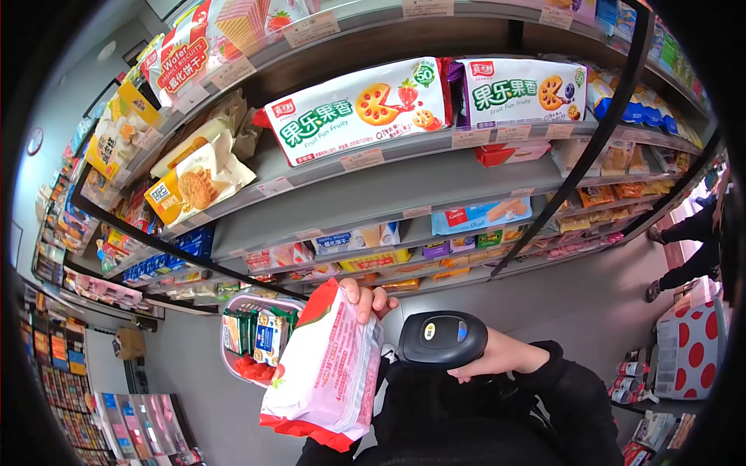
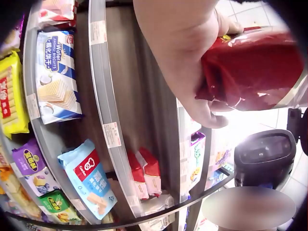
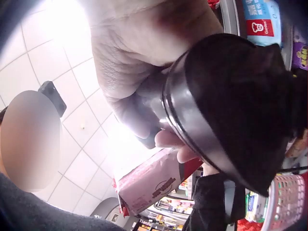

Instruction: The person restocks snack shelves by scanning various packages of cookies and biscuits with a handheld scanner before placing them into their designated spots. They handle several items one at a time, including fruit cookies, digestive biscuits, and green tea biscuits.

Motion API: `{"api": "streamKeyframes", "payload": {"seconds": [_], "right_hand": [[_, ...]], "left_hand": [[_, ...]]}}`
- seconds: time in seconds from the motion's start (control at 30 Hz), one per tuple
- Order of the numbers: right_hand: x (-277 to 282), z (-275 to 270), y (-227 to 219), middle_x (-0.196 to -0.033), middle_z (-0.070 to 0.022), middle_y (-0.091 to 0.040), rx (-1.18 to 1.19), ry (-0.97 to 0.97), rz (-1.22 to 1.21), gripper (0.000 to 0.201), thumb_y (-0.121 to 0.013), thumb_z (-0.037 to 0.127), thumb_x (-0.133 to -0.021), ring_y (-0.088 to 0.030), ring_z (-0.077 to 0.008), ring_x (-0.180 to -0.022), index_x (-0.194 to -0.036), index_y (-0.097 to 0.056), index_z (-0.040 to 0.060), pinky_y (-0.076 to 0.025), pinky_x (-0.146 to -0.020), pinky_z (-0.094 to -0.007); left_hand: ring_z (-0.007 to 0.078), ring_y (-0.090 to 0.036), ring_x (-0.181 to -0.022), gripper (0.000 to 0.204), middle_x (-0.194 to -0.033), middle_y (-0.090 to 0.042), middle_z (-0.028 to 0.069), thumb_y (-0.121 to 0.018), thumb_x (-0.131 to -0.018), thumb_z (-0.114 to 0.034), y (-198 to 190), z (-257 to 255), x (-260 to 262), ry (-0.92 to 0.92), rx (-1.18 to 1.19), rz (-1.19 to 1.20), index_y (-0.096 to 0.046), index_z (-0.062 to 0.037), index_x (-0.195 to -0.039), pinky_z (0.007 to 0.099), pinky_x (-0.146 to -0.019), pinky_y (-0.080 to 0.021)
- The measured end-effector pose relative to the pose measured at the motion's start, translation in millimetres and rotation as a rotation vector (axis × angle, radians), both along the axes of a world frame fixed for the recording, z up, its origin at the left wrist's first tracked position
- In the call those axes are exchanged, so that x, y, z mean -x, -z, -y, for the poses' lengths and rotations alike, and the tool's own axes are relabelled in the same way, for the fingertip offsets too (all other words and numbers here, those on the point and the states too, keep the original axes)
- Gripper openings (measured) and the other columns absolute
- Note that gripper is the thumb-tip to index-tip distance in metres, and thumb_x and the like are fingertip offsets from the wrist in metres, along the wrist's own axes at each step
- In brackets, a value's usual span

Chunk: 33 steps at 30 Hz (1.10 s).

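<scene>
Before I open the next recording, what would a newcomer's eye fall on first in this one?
Probably the big pink-and-red packet in the left hand, low in the centre of the head view. Just beside it is the black scanner in the right hand. Above them, two long white biscuit packets stand side by side on a shelf.

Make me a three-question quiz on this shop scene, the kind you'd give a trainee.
1. What does the right hand grip?
A) a yellow pack
B) a black handheld device
C) a basket handle

2. True or false: the left hand holds a red-and-pink pack.

3. Fill in, as seen in the head view: the red-edged Fruit Fun Fruity pack is to the ____ of the purple-edged one.

Key: 1. B; 2. true; 3. left
</scene>
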State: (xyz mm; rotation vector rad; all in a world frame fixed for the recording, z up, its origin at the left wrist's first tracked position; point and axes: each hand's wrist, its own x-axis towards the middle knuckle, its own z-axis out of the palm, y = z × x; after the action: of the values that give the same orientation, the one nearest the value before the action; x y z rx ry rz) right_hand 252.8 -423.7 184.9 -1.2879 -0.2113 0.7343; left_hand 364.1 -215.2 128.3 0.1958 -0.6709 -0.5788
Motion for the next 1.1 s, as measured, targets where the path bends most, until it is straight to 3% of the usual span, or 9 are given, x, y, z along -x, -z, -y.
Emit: {"api": "streamKeyframes", "payload": {"seconds": [0.3,0.37,0.4,0.53,0.67,0.77,0.83,0.97,1.1], "right_hand": [[13.2,26.6,3.0,-0.075,-0.0041,-0.058,-0.086,0.036,0.023,0.027,-0.061,0.008,-0.074,-0.055,-0.0084,-0.062,-0.097,-0.049,0.0015,-0.045,-0.057,-0.0224],[21.9,38.7,-3.5,-0.085,-0.0076,-0.059,-0.309,0.172,0.005,0.035,-0.060,0.005,-0.073,-0.056,-0.0096,-0.069,-0.105,-0.047,0.0020,-0.045,-0.064,-0.0229],[25.4,45.3,-9.9,-0.103,-0.0157,-0.054,-0.295,0.240,0.081,0.044,-0.060,0.007,-0.071,-0.055,-0.0204,-0.089,-0.111,-0.044,-0.0023,-0.042,-0.080,-0.0319],[41.3,74.5,7.1,-0.130,-0.0185,-0.032,-0.202,0.308,0.226,0.067,-0.061,0.007,-0.069,-0.032,-0.0252,-0.120,-0.126,-0.028,0.0009,-0.029,-0.096,-0.0362],[46.0,102.3,20.7,-0.124,-0.0143,-0.040,-0.021,0.489,0.303,0.066,-0.063,0.008,-0.065,-0.043,-0.0199,-0.110,-0.124,-0.033,0.0007,-0.034,-0.092,-0.0323],[43.4,123.3,18.6,-0.100,-0.0081,-0.053,-0.135,0.579,0.160,0.058,-0.065,0.008,-0.062,-0.051,-0.0132,-0.085,-0.115,-0.042,0.0010,-0.040,-0.077,-0.0273],[36.0,134.6,11.7,-0.089,-0.0066,-0.053,-0.241,0.649,0.155,0.051,-0.062,0.009,-0.063,-0.051,-0.0149,-0.087,-0.110,-0.044,0.0015,-0.039,-0.087,-0.0346],[24.5,161.2,13.2,-0.089,-0.0044,-0.055,-0.318,0.689,0.082,0.039,-0.061,0.004,-0.068,-0.051,-0.0116,-0.084,-0.105,-0.050,0.0022,-0.039,-0.075,-0.0250],[6.6,178.4,6.0,-0.086,-0.0021,-0.055,-0.058,0.707,0.198,0.033,-0.061,0.007,-0.069,-0.049,-0.0076,-0.074,-0.100,-0.052,0.0026,-0.040,-0.065,-0.0215]], "left_hand": [[0.0257,-0.046,-0.098,0.046,-0.080,-0.055,0.0080,-0.060,-0.074,-0.040,9.5,4.6,-0.7,0.060,-0.024,0.057,-0.045,-0.0044,-0.100,0.0423,-0.089,-0.031],[0.0284,-0.050,-0.091,0.055,-0.079,-0.054,0.0096,-0.057,-0.073,-0.048,12.3,4.8,7.7,0.022,-0.214,-0.195,-0.044,-0.0025,-0.101,0.0422,-0.080,-0.039],[0.0300,-0.053,-0.087,0.063,-0.083,-0.055,0.0106,-0.051,-0.073,-0.055,21.1,8.4,8.7,0.057,-0.214,-0.227,-0.044,-0.0011,-0.104,0.0414,-0.075,-0.044],[0.0225,-0.052,-0.099,0.057,-0.109,-0.053,0.0118,-0.048,-0.080,-0.046,15.7,25.0,16.5,-0.116,-0.704,-0.605,-0.042,-0.0013,-0.115,0.0373,-0.086,-0.042],[0.0215,-0.058,-0.088,0.043,-0.103,-0.056,0.0125,-0.052,-0.082,-0.035,11.0,61.1,5.4,-0.233,-0.864,-0.640,-0.044,-0.0022,-0.109,0.0359,-0.072,-0.051],[0.0215,-0.057,-0.090,0.039,-0.102,-0.056,0.0127,-0.052,-0.083,-0.030,-17.7,82.1,5.4,-0.193,-0.855,-0.580,-0.045,-0.0014,-0.108,0.0358,-0.077,-0.049],[0.0208,-0.054,-0.096,0.036,-0.106,-0.054,0.0124,-0.052,-0.082,-0.023,-20.5,84.5,1.5,-0.159,-0.797,-0.459,-0.045,0.0007,-0.109,0.0333,-0.085,-0.043],[0.0177,-0.053,-0.096,0.035,-0.106,-0.053,0.0111,-0.055,-0.081,-0.016,-43.6,102.6,-1.8,-0.190,-0.908,-0.198,-0.044,0.0017,-0.109,0.0316,-0.085,-0.042],[0.0149,-0.052,-0.096,0.037,-0.106,-0.053,0.0099,-0.057,-0.079,-0.010,-48.5,127.7,-16.3,-0.313,-0.928,-0.048,-0.043,0.0025,-0.110,0.0298,-0.084,-0.042]]}}
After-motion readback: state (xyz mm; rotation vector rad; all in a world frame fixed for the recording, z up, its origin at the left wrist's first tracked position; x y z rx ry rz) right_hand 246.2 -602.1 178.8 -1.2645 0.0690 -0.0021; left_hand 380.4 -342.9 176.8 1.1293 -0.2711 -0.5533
